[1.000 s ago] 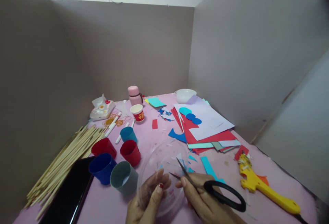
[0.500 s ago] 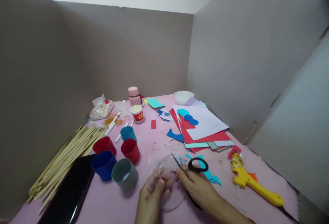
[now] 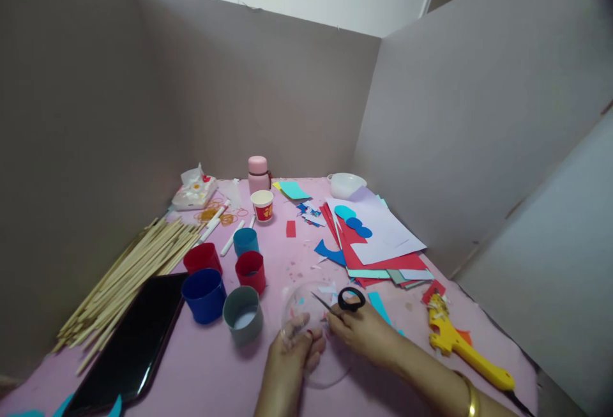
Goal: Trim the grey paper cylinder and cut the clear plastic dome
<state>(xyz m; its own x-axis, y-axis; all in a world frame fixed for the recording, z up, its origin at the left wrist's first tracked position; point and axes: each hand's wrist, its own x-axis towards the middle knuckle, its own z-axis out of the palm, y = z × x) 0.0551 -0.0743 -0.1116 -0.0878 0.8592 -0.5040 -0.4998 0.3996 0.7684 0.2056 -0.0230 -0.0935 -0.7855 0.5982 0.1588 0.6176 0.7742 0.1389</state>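
My left hand (image 3: 293, 356) grips the edge of a clear round plastic piece (image 3: 330, 372), thumb on top and fingers curled around it. Whether it is a lid or a shallow bowl, I cannot tell. My right hand (image 3: 361, 334) is closed on a pair of scissors (image 3: 351, 299) with black handles. Their slim blades point up and left, over the clear plastic. Both hands are close together near the table's front. To their left stands a grey paper cup-shaped ring (image 3: 243, 324), and turquoise paper scraps (image 3: 379, 307) lie just beyond my right hand.
Blue (image 3: 204, 305) and red paper rings (image 3: 250, 273) stand at left, beside a black tablet-like slab (image 3: 138, 334) and thin wooden sticks (image 3: 129, 276). A yellow glue gun (image 3: 460, 340) lies at right. Paper sheets (image 3: 387, 238), a paper cup (image 3: 263, 206) and a pink flask (image 3: 258, 175) are farther back.
The view has shifted slightly, bringing turquoise paper in at the lower left and a bracelet on my right wrist. The scissors have turned a little, still held over the clear plastic.
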